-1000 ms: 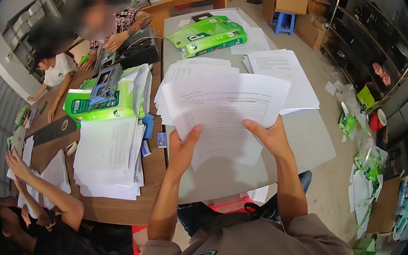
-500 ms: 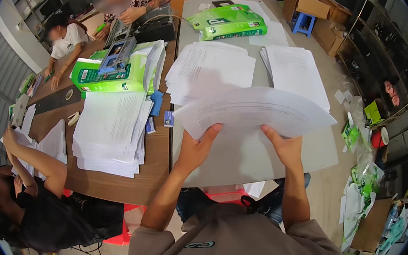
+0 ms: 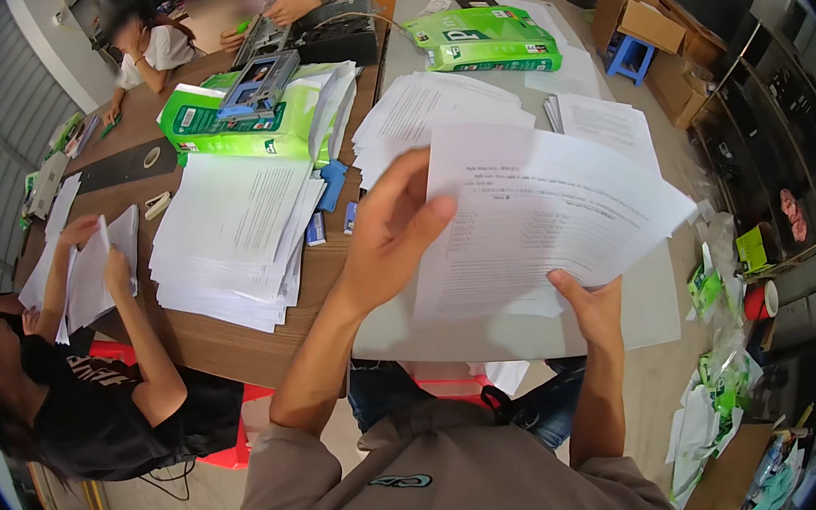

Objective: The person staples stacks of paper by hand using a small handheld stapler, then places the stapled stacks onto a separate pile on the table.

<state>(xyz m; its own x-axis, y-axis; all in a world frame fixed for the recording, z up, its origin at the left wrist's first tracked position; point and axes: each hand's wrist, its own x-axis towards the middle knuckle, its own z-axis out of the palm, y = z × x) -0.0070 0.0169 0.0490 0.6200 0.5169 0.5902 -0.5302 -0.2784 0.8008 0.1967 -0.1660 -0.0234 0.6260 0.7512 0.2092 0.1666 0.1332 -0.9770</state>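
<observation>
Left hand [image 3: 388, 237] has risen beside papers [image 3: 534, 210]

– How's the light over the grey desk [image 3: 646, 308]?

– Bright and whitish, seemingly from above. The held sheets [image 3: 534, 210] are palest near the top, with a soft grey shade across their lower left part

– And off the desk's right edge?

– Dimmer: the shelf [image 3: 767, 138] sinks into near-black

– Sharp?

– Fairly, around the near edge, though small print looks soft. Past the brown desk's [image 3: 202, 344] far left corner, a smeary blur covers a person's head [image 3: 132, 22]

– Distortion?

– Strong: straight lines bow toward a black rounded rim
</observation>
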